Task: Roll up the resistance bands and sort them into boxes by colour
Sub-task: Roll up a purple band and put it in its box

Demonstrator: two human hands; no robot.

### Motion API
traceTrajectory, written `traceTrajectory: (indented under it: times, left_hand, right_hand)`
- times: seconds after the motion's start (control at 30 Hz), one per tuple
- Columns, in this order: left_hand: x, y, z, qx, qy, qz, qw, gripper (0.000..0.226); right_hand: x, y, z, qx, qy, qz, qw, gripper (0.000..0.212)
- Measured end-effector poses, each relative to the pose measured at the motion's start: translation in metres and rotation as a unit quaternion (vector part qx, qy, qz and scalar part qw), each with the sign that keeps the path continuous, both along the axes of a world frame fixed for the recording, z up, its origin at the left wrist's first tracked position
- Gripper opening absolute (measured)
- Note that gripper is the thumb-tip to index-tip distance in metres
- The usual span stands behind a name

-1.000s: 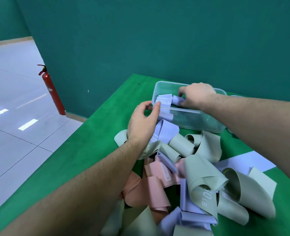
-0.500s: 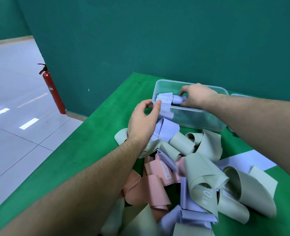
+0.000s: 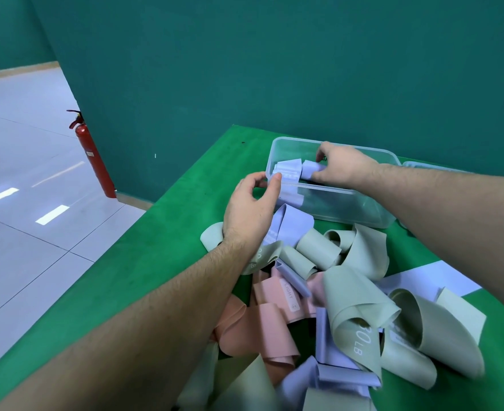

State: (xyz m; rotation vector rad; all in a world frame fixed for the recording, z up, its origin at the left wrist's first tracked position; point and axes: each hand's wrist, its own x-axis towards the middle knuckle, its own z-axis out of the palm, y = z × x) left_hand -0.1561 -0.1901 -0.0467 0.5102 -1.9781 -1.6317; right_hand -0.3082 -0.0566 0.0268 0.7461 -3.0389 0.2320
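Bare green table (image 3: pixel 167 262) along left edge of frame: open lane from lower left up to far corner.
Centre to lower right: heap of loose bands (image 3: pixel 327 307) blocks tabletop.
Upper centre: clear box (image 3: pixel 348 209) open on top; right hand (image 3: pixel 342 170) and lilac rolls (image 3: pixel 287 170) fill left end, right half of box free.
Left hand (image 3: pixel 250 209) at box's near-left corner bars that approach.
Second box rim (image 3: pixel 422 165) just right of first.
Green wall (image 3: pixel 274 69) close behind boxes.
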Motion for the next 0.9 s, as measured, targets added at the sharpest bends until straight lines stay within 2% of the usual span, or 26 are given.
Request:
traceTrajectory:
  times: [0.2,0.47,0.73,0.9]
  left_hand:
    - [0.0005,0.0006,0.0005,0.0,-0.002,-0.001,1.0,0.041]
    - [0.0003,0.0005,-0.0002,-0.001,-0.003,0.001,1.0,0.042]
    - [0.001,0.001,0.0001,0.0,-0.001,0.002,1.0,0.042]
    - [0.0012,0.0007,0.0004,-0.001,-0.001,0.002,1.0,0.043]
  right_hand:
    - [0.0002,0.0024,0.0024,-0.004,0.006,-0.014,1.0,0.026]
    - [0.0009,-0.0009,0.0034,0.047,0.017,0.001,0.999,0.021]
    - [0.002,-0.0002,0.0029,0.032,0.049,-0.007,0.998,0.026]
    - [-0.0014,-0.0024,0.0032,0.013,0.031,-0.003,0.999,0.017]
